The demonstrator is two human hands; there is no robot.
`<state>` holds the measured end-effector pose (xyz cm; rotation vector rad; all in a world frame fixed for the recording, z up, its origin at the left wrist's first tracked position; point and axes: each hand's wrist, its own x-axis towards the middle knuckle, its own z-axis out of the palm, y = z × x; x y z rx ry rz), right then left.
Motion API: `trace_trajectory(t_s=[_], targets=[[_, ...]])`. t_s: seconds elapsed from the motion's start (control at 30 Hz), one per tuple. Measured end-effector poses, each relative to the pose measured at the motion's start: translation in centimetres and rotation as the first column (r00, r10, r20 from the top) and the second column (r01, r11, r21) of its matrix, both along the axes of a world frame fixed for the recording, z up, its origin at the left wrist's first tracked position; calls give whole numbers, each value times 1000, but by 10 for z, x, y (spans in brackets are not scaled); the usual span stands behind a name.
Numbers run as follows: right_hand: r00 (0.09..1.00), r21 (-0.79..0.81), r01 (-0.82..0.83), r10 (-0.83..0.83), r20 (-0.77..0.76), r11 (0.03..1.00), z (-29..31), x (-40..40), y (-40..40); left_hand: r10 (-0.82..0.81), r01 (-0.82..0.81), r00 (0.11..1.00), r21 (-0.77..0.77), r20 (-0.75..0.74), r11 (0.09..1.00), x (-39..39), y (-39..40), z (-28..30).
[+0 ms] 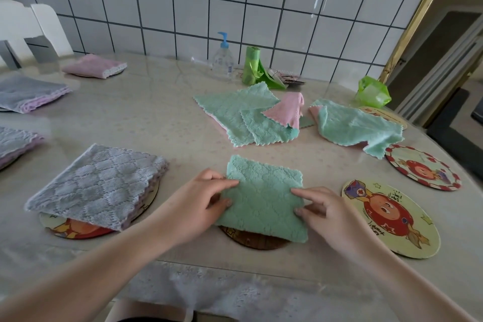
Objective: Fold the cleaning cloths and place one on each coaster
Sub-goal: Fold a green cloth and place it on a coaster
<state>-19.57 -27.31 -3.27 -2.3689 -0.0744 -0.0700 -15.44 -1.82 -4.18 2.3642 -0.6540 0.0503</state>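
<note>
At nine o'clock on the pale plastic-covered table (146,117), two folded grey-and-lilac fleece cloths (28,94) sit at the far-left edge, a folded pink cloth (95,65) further back at ten. Nearer, at eight o'clock, a folded grey quilted microfibre cloth (96,185) covers most of a round cartoon-printed coaster (75,229).

Centre, six o'clock: the folded mint-green fleece cloth (264,198) lies over a dark round coaster (254,242), only its near rim showing. Left hand (198,204) pinches the cloth's left edge, thumb on top, fingers curled beneath. Right hand (326,213) pinches the right edge likewise.

Handling, as judged: cloth light, soft, floppy, napped rather than slippery; layers will slide apart unless held at both side edges, as now. Pressing flat should settle it.

At twelve to one o'clock, unfolded mint and pink cloths (243,115) lie in a loose pile, another mint cloth (358,125) at two, draped onto a red-rimmed round coaster (423,168). Bare yellow cartoon coaster (389,219) at four. Behind: clear pump bottle with blue cap (223,59), green bag roll (251,65), green plastic bag (372,93). Nothing blocks the hands.
</note>
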Motion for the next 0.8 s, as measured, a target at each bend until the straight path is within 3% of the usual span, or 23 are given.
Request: trace_trajectory(t_s=[0.13, 0.27, 0.37, 0.57, 0.7, 0.8], targets=[[997, -172, -1, 15, 82, 985, 0, -3, -3, 26, -50, 973, 101, 231, 994, -3, 4, -6], [988, -265, -51, 87, 125, 963, -2, -4, -2, -125, 58, 929, 196, 349, 979, -4, 5, -3], [989, -356, -113, 141, 53, 927, -7, -1, -4, -215, 141, 918, 233, 333, 962, -3, 6, -6], [987, -348, -147, 160, 7, 926, -4, 7, -13, -188, 155, 963, 173, 194, 973, 8, 9, -2], [993, -240, -73, 92, 71, 968, 8, 42, -18, -193, 173, 975, 167, 114, 971, 38, -7, 24], [992, -296, -28, 64, 112, 955, 12, 86, -21, -165, 143, 979, 173, 123, 974, 82, -28, 29]])
